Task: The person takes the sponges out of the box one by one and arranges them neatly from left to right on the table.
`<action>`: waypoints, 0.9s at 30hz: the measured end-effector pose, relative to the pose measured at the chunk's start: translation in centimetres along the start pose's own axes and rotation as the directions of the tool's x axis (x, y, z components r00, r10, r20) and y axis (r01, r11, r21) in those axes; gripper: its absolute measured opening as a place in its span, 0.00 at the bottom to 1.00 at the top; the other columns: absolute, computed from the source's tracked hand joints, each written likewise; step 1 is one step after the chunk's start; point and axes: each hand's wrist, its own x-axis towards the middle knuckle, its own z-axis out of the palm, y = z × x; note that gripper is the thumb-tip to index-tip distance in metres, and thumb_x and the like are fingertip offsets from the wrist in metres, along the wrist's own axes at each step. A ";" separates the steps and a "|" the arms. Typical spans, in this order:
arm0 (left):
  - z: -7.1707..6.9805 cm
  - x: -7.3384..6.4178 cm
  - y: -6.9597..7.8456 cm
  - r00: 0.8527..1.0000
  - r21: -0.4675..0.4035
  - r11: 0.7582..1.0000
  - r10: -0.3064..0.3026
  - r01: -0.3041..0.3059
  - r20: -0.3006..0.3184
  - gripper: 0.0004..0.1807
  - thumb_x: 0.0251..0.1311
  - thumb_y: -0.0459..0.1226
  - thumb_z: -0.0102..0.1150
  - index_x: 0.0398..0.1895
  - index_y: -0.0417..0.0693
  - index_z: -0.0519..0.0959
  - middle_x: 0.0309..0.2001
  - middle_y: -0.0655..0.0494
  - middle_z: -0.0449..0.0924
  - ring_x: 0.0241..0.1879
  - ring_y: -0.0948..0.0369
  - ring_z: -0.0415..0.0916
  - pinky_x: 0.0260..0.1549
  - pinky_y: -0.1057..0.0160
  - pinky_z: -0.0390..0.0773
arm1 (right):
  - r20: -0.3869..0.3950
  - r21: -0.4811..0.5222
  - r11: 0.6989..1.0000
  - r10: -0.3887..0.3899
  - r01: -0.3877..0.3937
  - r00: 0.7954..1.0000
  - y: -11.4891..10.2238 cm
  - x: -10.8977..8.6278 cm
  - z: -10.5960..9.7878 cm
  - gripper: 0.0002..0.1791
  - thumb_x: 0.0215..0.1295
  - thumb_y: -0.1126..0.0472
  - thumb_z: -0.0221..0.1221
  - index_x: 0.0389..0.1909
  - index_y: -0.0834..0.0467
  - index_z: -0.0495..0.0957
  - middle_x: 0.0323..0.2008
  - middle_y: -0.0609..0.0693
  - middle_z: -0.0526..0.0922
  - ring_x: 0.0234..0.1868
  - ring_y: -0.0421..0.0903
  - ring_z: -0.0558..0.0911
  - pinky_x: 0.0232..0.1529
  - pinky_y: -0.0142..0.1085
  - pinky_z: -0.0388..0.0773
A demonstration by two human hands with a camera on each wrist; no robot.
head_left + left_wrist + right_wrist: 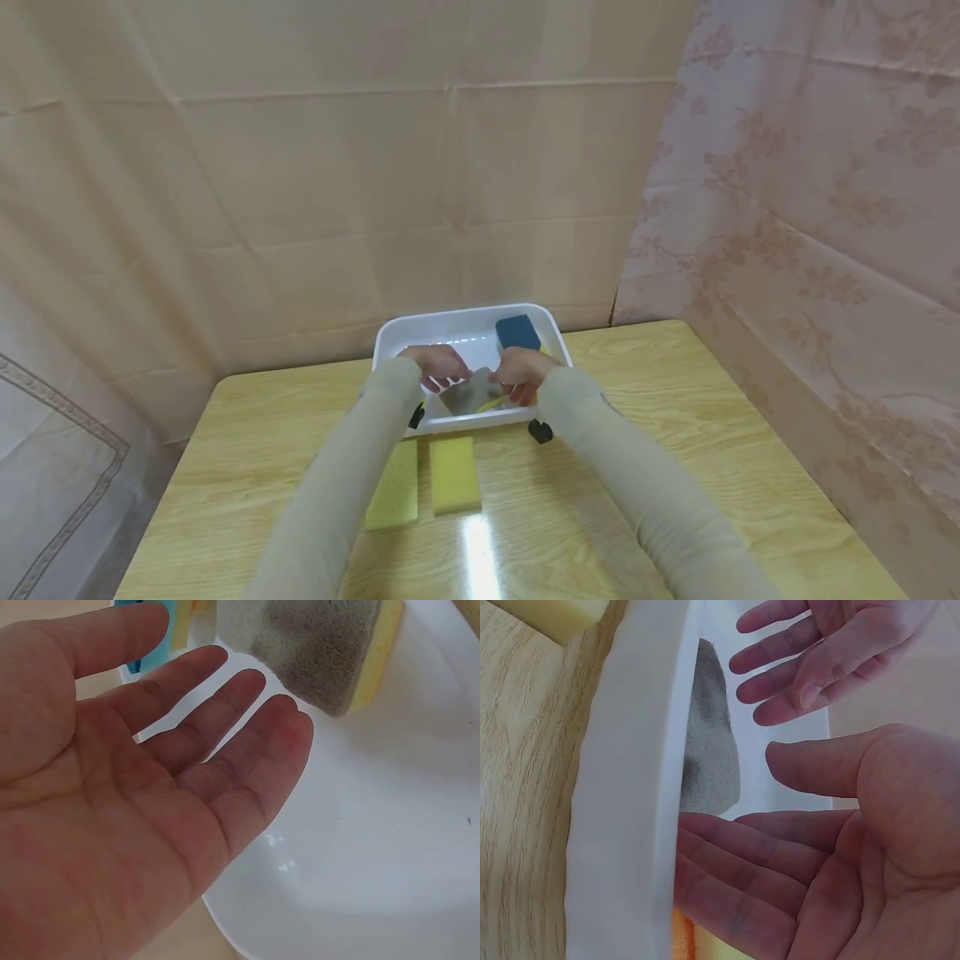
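A white tray (480,421) stands at the back of the table, and both bare hands are over it. Inside lies a sponge with a grey scouring face and a yellow side (315,652). My left hand (440,364) hovers at that sponge's left, its fingers spread and loosely bent, holding nothing, as the left wrist view (172,765) shows. On the other side is my right hand (810,855), palm showing and thumb apart, its fingertips close to the grey sponge; whether they touch it I cannot tell. A dark blue sponge (517,332) sits in the tray's back right corner.
Two yellow sponges, one on the left (395,487) and one nearer the middle (453,475), lie on the wooden table (675,450) before the tray. An orange edge (682,934) shows under my right hand. A beige curtain (337,183) hangs behind.
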 end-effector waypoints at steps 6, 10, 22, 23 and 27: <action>0.1 1.1 -0.8 0.999 -0.013 0.999 -0.032 0.032 -0.017 0.23 0.71 0.42 0.55 0.62 0.36 0.75 0.61 0.43 0.75 0.60 0.47 0.73 0.54 0.51 0.79 | 0.007 -0.022 1.000 0.010 -0.009 1.000 0.1 0.3 0.2 0.18 0.77 0.56 0.55 0.52 0.69 0.75 0.46 0.64 0.84 0.45 0.59 0.86 0.48 0.49 0.84; 0.1 1.0 -0.8 0.999 -0.019 0.999 -0.027 0.026 -0.032 0.23 0.71 0.41 0.55 0.62 0.35 0.75 0.61 0.42 0.74 0.60 0.46 0.72 0.55 0.51 0.79 | 0.009 -0.045 0.999 0.012 -0.012 1.000 0.1 0.5 0.2 0.18 0.77 0.56 0.54 0.50 0.69 0.76 0.43 0.63 0.85 0.44 0.58 0.86 0.47 0.48 0.84; -0.1 0.9 -0.5 0.999 0.011 1.000 -0.016 0.016 -0.029 0.24 0.72 0.42 0.54 0.65 0.37 0.74 0.65 0.41 0.73 0.62 0.46 0.72 0.56 0.51 0.78 | 0.011 -0.015 1.000 0.001 -0.001 1.000 0.2 0.9 0.4 0.13 0.76 0.58 0.55 0.50 0.64 0.75 0.42 0.62 0.85 0.44 0.58 0.86 0.50 0.49 0.82; 0.0 0.9 -0.5 1.000 0.017 1.000 -0.013 0.013 -0.025 0.24 0.72 0.42 0.54 0.65 0.37 0.74 0.64 0.42 0.73 0.61 0.46 0.72 0.56 0.51 0.78 | 0.011 -0.007 1.000 0.004 -0.004 1.000 0.3 0.9 0.5 0.13 0.76 0.58 0.55 0.51 0.63 0.75 0.42 0.62 0.85 0.44 0.58 0.86 0.50 0.49 0.82; 0.3 1.0 -0.5 1.000 0.036 0.999 -0.003 0.004 -0.015 0.23 0.72 0.43 0.53 0.63 0.37 0.75 0.60 0.43 0.76 0.59 0.48 0.73 0.54 0.52 0.79 | 0.002 0.013 1.000 0.022 -0.022 1.000 0.7 1.1 0.7 0.13 0.75 0.58 0.55 0.50 0.63 0.76 0.43 0.62 0.84 0.43 0.57 0.86 0.51 0.50 0.82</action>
